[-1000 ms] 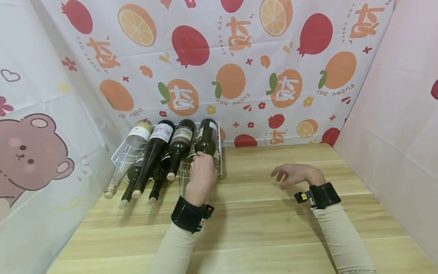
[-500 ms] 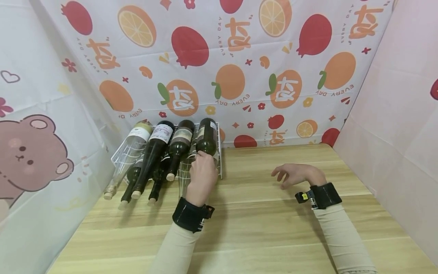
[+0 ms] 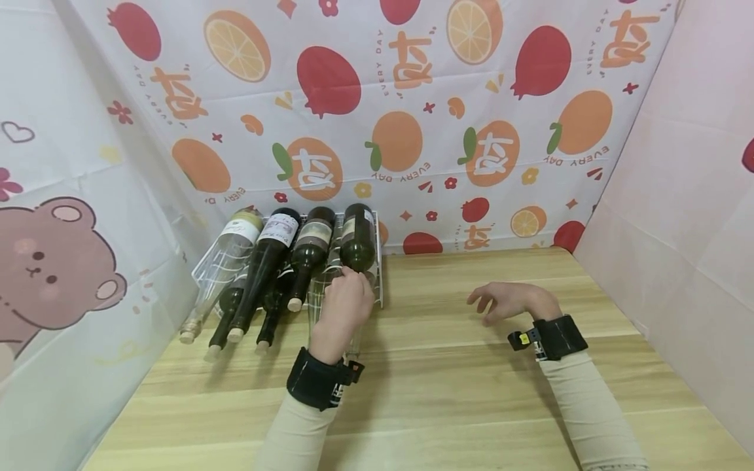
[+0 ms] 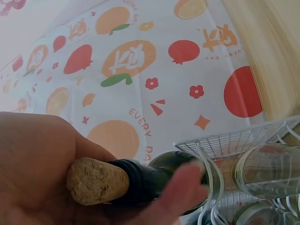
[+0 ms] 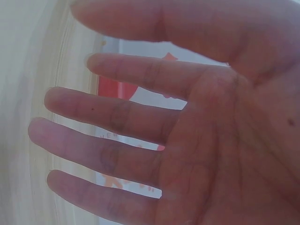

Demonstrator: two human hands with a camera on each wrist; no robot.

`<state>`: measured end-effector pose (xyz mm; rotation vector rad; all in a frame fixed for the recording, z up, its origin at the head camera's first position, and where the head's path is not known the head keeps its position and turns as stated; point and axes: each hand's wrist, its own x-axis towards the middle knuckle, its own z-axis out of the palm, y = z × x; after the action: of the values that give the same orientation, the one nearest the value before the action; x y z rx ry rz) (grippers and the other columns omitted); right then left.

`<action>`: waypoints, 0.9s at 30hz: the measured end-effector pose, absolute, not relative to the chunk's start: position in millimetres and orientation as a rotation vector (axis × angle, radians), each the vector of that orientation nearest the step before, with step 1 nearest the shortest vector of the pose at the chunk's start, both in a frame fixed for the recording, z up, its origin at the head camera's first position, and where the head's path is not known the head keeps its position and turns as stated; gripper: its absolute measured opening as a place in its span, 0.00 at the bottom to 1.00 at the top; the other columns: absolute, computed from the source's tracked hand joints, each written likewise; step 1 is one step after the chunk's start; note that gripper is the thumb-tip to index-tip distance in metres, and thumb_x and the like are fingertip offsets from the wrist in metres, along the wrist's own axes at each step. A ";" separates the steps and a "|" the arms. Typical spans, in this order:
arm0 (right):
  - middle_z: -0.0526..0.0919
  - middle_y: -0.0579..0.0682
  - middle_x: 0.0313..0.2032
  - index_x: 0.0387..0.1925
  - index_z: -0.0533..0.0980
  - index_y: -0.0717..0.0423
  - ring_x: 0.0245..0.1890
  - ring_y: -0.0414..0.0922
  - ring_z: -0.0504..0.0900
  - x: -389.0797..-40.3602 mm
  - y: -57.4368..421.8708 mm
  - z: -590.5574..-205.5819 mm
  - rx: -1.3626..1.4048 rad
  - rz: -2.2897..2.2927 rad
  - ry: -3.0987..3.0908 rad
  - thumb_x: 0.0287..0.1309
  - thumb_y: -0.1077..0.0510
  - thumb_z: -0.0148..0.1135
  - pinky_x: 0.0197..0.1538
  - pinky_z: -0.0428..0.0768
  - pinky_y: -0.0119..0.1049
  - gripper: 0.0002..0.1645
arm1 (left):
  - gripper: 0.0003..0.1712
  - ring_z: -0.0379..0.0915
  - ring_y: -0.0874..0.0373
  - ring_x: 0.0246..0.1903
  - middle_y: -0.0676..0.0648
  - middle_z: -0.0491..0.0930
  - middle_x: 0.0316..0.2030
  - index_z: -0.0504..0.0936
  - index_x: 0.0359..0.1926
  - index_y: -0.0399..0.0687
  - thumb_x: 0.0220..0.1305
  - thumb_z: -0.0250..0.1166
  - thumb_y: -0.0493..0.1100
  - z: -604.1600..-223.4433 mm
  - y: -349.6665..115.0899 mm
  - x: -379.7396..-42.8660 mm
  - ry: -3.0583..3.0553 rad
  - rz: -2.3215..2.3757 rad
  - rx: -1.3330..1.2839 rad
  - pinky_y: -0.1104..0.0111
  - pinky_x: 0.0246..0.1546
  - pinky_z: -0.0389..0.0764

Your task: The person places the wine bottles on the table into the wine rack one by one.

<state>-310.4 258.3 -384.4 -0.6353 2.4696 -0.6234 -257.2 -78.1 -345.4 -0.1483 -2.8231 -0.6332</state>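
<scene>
My left hand (image 3: 344, 307) is wrapped around the neck of a dark green wine bottle (image 3: 357, 247), the rightmost on the upper level of a white wire rack (image 3: 380, 281). The bottle lies tilted, base toward the wall. Its cork (image 4: 96, 182) pokes out beside my palm in the left wrist view; the head view hides the neck behind the hand. A clear glass bottle (image 3: 316, 304) lies lower in the rack, partly covered by this hand. Off to the right, my right hand (image 3: 512, 301) hovers over the table with fingers loosely bent, holding nothing.
Left of the gripped bottle lie a brown-labelled bottle (image 3: 312, 245), a dark long-necked bottle (image 3: 268, 265) and a clear corked bottle (image 3: 226, 258). Dark corked necks (image 3: 272, 320) stick out below them. Printed cloth (image 3: 412, 131) encloses the wooden table (image 3: 448, 392) behind and at the sides.
My left hand has drawn slightly back toward me, and the green bottle has shifted a little the same way and turned, its label moving left. My right hand stays in place.
</scene>
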 end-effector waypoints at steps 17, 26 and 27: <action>0.82 0.61 0.57 0.67 0.72 0.60 0.55 0.53 0.84 -311.1 260.6 -387.5 -0.616 -0.615 2.485 0.60 0.59 0.71 0.59 0.81 0.51 0.35 | 0.18 0.83 0.31 0.39 0.27 0.83 0.35 0.81 0.39 0.27 0.75 0.53 0.40 -344.8 -79.7 -256.7 -2.726 -0.692 -0.108 0.44 0.41 0.81; 0.83 0.60 0.56 0.66 0.74 0.59 0.54 0.51 0.84 -311.1 259.3 -391.2 -0.625 -0.609 2.504 0.58 0.59 0.72 0.58 0.82 0.49 0.34 | 0.19 0.83 0.31 0.36 0.25 0.84 0.36 0.82 0.49 0.23 0.72 0.57 0.39 -345.2 -80.6 -255.6 -2.659 -0.594 -0.128 0.44 0.40 0.83; 0.83 0.60 0.56 0.66 0.74 0.60 0.55 0.51 0.84 -311.2 259.3 -391.3 -0.627 -0.609 2.505 0.58 0.59 0.72 0.58 0.82 0.49 0.34 | 0.20 0.84 0.31 0.36 0.24 0.84 0.38 0.81 0.52 0.22 0.71 0.57 0.39 -345.2 -80.6 -255.6 -2.653 -0.587 -0.131 0.44 0.40 0.83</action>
<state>-311.2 259.3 -391.3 -0.6268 2.5049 -0.6086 -255.6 -80.6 -345.2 -0.1308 -2.6531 -0.5872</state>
